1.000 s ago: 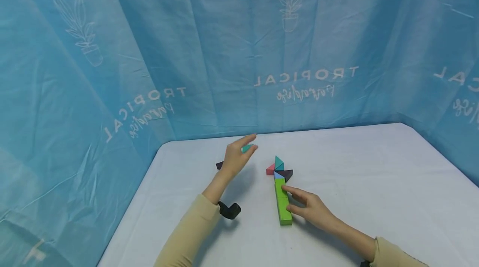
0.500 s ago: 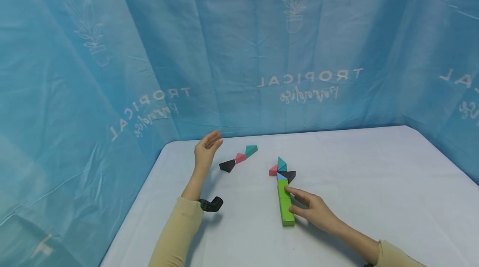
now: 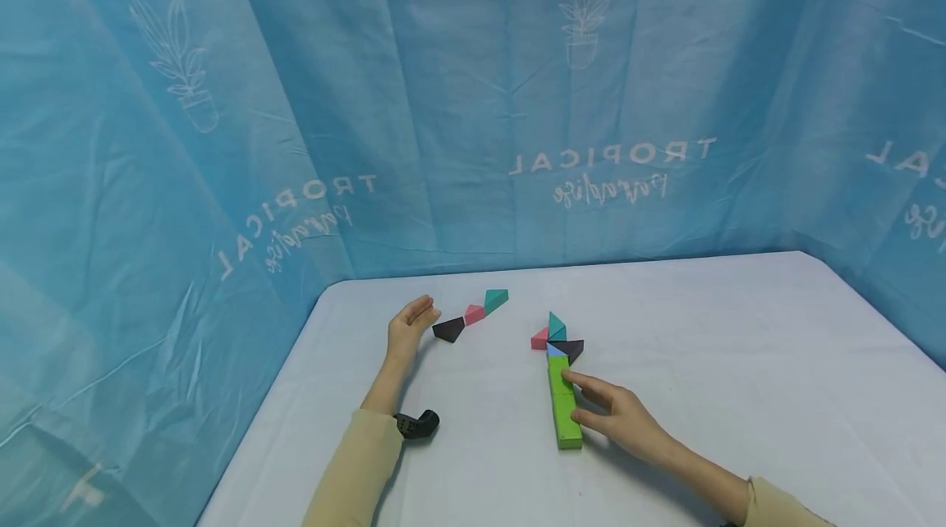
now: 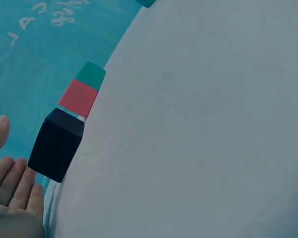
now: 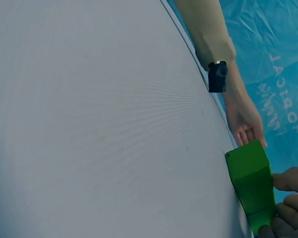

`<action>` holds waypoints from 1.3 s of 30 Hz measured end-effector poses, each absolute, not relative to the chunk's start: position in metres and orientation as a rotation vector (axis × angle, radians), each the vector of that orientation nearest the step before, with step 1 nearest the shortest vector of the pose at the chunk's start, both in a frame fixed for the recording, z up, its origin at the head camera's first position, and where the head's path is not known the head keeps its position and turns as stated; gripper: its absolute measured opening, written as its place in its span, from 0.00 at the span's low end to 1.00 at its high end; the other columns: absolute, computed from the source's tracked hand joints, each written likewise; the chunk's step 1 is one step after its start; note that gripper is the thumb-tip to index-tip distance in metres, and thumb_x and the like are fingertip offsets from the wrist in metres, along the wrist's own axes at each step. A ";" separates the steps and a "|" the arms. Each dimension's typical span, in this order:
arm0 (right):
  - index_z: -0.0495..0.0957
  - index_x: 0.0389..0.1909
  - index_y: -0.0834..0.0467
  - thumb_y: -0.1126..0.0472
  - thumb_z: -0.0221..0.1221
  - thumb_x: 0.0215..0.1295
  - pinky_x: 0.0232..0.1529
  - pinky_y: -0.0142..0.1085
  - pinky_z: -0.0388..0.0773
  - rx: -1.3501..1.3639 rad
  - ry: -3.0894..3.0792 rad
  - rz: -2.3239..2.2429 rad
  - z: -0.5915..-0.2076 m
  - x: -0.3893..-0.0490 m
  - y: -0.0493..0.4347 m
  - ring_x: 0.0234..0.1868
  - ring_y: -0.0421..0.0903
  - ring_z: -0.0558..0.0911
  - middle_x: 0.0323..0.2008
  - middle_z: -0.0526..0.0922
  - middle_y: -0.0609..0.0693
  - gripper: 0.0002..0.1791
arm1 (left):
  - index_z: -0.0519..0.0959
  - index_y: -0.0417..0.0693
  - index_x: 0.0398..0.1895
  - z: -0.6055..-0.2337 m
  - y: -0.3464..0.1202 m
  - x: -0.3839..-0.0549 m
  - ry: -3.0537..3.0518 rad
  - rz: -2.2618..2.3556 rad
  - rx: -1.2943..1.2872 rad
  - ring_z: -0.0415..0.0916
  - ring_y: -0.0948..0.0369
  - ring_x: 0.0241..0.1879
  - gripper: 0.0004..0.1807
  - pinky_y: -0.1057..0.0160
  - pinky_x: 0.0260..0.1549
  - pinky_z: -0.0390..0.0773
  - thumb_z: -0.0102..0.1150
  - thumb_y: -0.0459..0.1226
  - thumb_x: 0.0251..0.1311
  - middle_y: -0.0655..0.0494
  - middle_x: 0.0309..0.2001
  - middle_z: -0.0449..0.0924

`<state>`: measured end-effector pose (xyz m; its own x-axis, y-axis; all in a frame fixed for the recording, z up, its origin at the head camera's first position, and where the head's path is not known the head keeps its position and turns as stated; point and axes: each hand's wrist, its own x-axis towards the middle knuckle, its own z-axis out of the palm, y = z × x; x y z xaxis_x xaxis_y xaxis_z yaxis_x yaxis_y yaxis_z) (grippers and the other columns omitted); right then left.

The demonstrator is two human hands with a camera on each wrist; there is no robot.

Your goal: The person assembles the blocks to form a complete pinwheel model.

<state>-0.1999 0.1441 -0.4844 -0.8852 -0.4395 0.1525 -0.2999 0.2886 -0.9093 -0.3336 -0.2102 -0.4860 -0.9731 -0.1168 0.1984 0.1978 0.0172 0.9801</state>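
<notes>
Two green blocks [image 3: 565, 412] lie end to end on the white table. My right hand [image 3: 622, 419] touches their right side with fingertips and thumb, fingers only gently bent. Above the green blocks sit a blue triangle block [image 3: 553, 350], a black triangle block [image 3: 573, 348], a pink one [image 3: 540, 339] and teal ones [image 3: 557, 328], close together. Farther left, my left hand [image 3: 409, 332] is beside a black block [image 3: 447, 330], fingers extended and palm bare in the left wrist view. A pink block [image 3: 475, 314] and a teal block [image 3: 496, 300] continue that slanted row.
A white cloth covers the table [image 3: 702, 330]. Blue printed curtains [image 3: 458, 100] hang behind it and along both sides. A black wrist device [image 3: 417, 425] sticks out from the left forearm.
From above the slanted row, my left hand has swung left and then lowered beside the black block, uncovering the row. The right hand stays at the green blocks.
</notes>
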 end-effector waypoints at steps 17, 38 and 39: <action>0.66 0.65 0.62 0.58 0.62 0.62 0.61 0.46 0.60 -0.685 2.388 -1.682 -0.483 -0.199 0.144 0.65 0.59 0.64 0.65 0.66 0.57 0.31 | 0.75 0.36 0.55 -0.493 -0.205 -0.324 -2.557 -1.355 -0.381 0.75 0.49 0.49 0.30 0.52 0.48 0.75 0.71 0.40 0.49 0.41 0.52 0.77; 0.66 0.65 0.62 0.58 0.61 0.63 0.61 0.47 0.61 -0.693 2.399 -1.676 -0.483 -0.199 0.144 0.65 0.59 0.64 0.65 0.66 0.58 0.31 | 0.80 0.43 0.50 -0.494 -0.199 -0.320 -2.532 -1.292 -0.340 0.75 0.49 0.46 0.22 0.50 0.45 0.75 0.69 0.40 0.51 0.43 0.49 0.79; 0.66 0.65 0.62 0.58 0.61 0.63 0.61 0.47 0.61 -0.694 2.398 -1.677 -0.484 -0.199 0.144 0.65 0.59 0.64 0.65 0.66 0.58 0.31 | 0.80 0.42 0.50 -0.493 -0.199 -0.319 -2.533 -1.286 -0.336 0.75 0.49 0.46 0.22 0.50 0.44 0.75 0.69 0.40 0.51 0.42 0.48 0.79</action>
<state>-0.1987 0.1439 -0.4836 -0.8849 -0.4411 0.1497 -0.2919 0.2746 -0.9162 -0.3195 -0.1989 -0.4934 -0.9339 0.0791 0.3487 0.3282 0.5765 0.7483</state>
